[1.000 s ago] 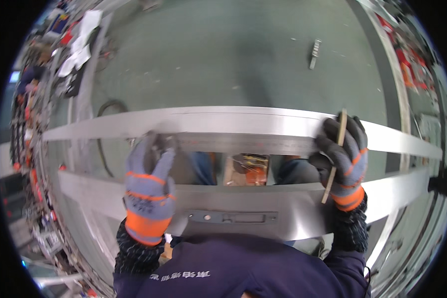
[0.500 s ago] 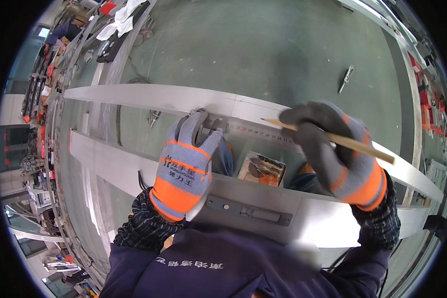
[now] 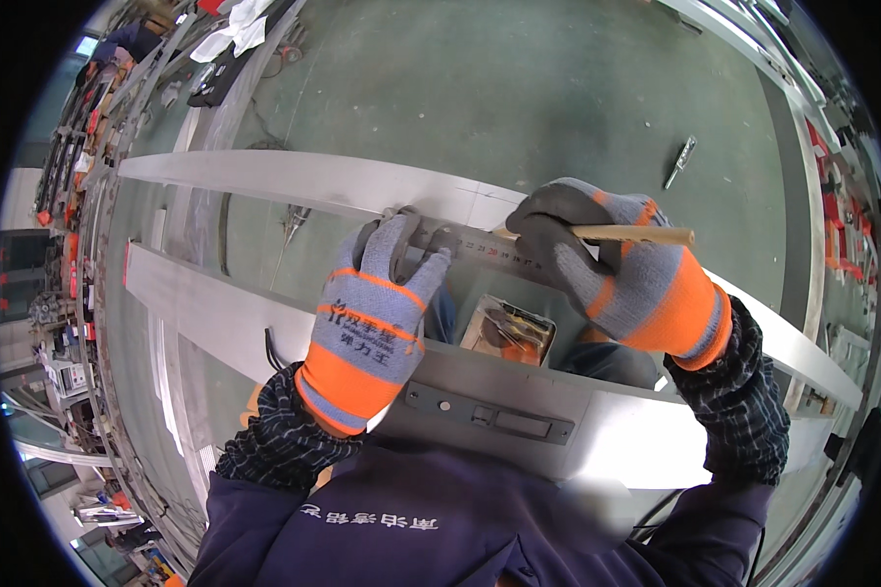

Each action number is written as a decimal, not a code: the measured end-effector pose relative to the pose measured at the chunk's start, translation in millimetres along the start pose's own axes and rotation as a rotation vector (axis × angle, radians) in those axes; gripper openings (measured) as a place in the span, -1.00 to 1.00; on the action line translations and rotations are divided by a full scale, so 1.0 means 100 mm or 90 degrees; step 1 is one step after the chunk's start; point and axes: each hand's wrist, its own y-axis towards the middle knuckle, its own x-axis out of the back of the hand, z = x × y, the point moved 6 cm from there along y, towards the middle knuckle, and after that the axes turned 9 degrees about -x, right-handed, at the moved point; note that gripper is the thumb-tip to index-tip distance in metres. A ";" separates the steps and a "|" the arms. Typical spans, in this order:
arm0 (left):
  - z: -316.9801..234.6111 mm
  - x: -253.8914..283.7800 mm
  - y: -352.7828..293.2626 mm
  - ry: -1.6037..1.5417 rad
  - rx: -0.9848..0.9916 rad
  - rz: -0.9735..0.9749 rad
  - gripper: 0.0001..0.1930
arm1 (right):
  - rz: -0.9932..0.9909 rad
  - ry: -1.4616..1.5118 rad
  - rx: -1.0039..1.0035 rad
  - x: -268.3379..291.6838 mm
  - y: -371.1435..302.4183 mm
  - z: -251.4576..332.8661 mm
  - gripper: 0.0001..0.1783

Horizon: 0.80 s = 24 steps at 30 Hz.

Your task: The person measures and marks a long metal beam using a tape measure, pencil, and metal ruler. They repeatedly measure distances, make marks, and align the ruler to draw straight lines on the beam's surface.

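Both of my hands wear grey and orange work gloves. My left hand (image 3: 377, 313) lies flat with its fingers pressing a steel ruler (image 3: 480, 247) onto the far aluminium rail (image 3: 294, 181). My right hand (image 3: 622, 274) grips a wooden pencil (image 3: 636, 234), its tip down on the rail beside the ruler's end. A near rail (image 3: 196, 303) with a dark lock plate (image 3: 489, 419) runs under my wrists.
Between the rails a small open box (image 3: 509, 331) of parts sits low down. A drill bit (image 3: 679, 162) lies on the green floor at the upper right. A cable and tool (image 3: 289, 230) hang near the far rail. Cluttered benches (image 3: 78, 147) line the left side.
My left hand moved from the left of the near rail up onto the ruler on the far rail. My right hand swung in and lowered the pencil tip to the rail.
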 end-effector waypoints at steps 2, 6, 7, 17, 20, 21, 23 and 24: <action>0.00 0.00 0.00 0.005 -0.008 -0.002 -0.35 | -0.002 -0.061 0.001 -0.04 0.06 -0.02 -0.68; 0.04 -0.06 -0.01 0.021 -0.029 -0.022 -0.38 | 0.048 -0.076 0.012 -0.17 0.22 -0.05 -0.71; 0.04 -0.06 -0.01 0.022 -0.028 -0.029 -0.39 | 0.057 -0.065 0.018 -0.19 0.26 -0.06 -0.72; -0.03 0.03 0.05 -0.003 -0.027 -0.034 -0.39 | 0.062 -0.019 -0.148 0.19 0.02 0.00 -0.68; 0.00 0.03 0.01 -0.008 -0.011 -0.025 -0.28 | 0.028 -0.025 -0.147 0.41 -0.27 -0.14 -0.69; 0.00 0.02 0.00 -0.010 -0.011 -0.027 -0.28 | 0.026 -0.021 -0.176 0.49 -0.39 -0.18 -0.70; 0.02 0.02 -0.01 -0.008 -0.007 -0.029 -0.27 | 0.020 -0.013 -0.232 0.66 -0.62 -0.24 -0.72; 0.05 0.00 -0.03 -0.007 -0.006 -0.027 -0.28 | 0.014 -0.037 -0.218 0.73 -0.71 -0.24 -0.73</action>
